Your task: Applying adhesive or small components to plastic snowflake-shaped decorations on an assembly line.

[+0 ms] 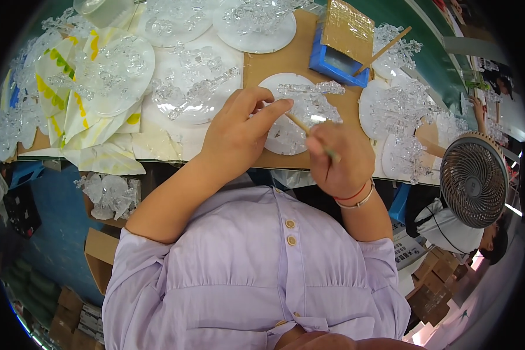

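My right hand (pixel 341 157) grips a thin wooden stick (pixel 298 123), slanting up and left toward my left fingertips. My left hand (pixel 239 131) is closed in a pinch beside the stick's tip; whatever its thumb and finger hold is too small to make out. Beneath both hands lies a round white disc (pixel 283 80) on brown cardboard. Clear plastic ornament pieces (pixel 312 88) rest on it, partly hidden by my hands. Motion slightly blurs my right hand.
Several similar discs with clear pieces (pixel 195 81) surround the work spot. A blue box (pixel 331 58) with a cardboard cover stands beyond, another stick (pixel 385 49) leaning from it. Yellow-patterned plastic sheeting (pixel 70 116) lies left. A fan (pixel 474 181) stands right, near another person.
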The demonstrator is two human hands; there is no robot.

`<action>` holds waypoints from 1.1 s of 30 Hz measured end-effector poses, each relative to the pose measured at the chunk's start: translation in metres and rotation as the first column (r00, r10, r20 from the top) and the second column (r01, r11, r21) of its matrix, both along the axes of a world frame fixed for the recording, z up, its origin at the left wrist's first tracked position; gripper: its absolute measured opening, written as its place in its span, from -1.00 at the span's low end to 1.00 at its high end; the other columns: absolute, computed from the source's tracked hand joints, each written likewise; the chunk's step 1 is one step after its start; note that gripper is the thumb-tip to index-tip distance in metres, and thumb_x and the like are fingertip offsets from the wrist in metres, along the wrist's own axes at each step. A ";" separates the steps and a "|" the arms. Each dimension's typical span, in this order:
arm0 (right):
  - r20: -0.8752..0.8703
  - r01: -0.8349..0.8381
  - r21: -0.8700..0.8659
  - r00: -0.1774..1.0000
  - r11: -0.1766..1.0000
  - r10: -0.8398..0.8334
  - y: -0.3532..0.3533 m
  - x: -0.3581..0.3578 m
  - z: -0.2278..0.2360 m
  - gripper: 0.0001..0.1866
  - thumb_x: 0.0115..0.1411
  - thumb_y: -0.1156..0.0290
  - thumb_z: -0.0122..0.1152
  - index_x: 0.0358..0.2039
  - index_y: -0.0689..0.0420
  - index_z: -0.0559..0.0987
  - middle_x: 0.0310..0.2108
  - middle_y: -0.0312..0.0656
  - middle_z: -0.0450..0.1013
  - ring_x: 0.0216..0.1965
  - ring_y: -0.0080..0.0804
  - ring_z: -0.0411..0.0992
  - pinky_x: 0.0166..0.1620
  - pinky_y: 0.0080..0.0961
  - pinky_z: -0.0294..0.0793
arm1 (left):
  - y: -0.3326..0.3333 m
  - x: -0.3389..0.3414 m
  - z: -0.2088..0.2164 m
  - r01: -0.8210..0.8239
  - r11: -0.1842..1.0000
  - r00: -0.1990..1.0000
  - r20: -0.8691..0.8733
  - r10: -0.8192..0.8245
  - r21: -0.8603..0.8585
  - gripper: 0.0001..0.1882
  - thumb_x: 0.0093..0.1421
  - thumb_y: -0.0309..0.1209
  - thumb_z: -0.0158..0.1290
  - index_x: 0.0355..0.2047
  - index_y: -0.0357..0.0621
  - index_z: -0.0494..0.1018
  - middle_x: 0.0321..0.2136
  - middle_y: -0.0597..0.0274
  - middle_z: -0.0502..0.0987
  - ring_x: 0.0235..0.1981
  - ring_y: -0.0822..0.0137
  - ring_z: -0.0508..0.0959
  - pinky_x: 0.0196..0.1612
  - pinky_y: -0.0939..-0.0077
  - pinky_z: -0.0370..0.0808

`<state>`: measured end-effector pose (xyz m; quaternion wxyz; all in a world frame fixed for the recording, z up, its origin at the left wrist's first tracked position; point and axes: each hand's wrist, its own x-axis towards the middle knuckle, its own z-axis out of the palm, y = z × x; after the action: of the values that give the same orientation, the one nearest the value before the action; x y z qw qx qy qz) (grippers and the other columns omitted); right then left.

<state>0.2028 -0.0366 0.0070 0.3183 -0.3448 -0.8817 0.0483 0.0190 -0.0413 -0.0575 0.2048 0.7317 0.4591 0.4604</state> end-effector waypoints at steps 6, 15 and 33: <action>0.104 -0.135 -0.086 0.984 0.987 0.144 -0.005 0.001 0.000 -0.77 0.14 0.41 0.28 -0.23 0.18 0.47 -0.38 -0.11 0.51 -0.46 -0.21 0.50 -0.45 -0.44 0.46 | 0.002 0.002 -0.007 0.008 1.000 0.998 0.056 -0.009 0.019 -0.53 -0.09 -0.72 0.11 -0.12 -0.08 0.53 -0.26 0.16 0.46 -0.31 0.16 0.47 -0.27 0.39 0.48; -0.026 -0.097 -0.023 0.995 0.995 0.097 0.001 -0.004 -0.001 -0.84 0.12 0.57 0.21 -0.27 0.20 0.46 -0.40 -0.13 0.49 -0.51 -0.23 0.49 -0.51 -0.47 0.44 | 0.004 0.001 -0.009 -0.027 0.995 0.999 0.025 0.024 0.101 -0.54 -0.06 -0.67 0.14 -0.11 -0.03 0.54 -0.19 0.18 0.48 -0.25 0.12 0.47 -0.20 0.33 0.47; -0.141 0.209 -0.197 0.961 0.958 -0.239 -0.017 0.025 0.004 -0.92 0.27 0.54 0.07 -0.35 0.29 0.46 -0.55 -0.12 0.48 -0.60 -0.47 0.46 -0.55 -0.63 0.38 | 0.007 0.003 -0.011 0.057 0.994 0.998 0.012 -0.058 0.091 -0.62 0.00 -0.69 0.10 -0.13 -0.17 0.51 -0.20 0.14 0.56 -0.23 0.15 0.55 -0.17 0.39 0.49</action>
<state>0.2280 -0.0532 0.0113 0.3605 -0.4650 -0.7997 0.1193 0.0219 -0.0344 -0.0687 0.1880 0.7496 0.4150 0.4801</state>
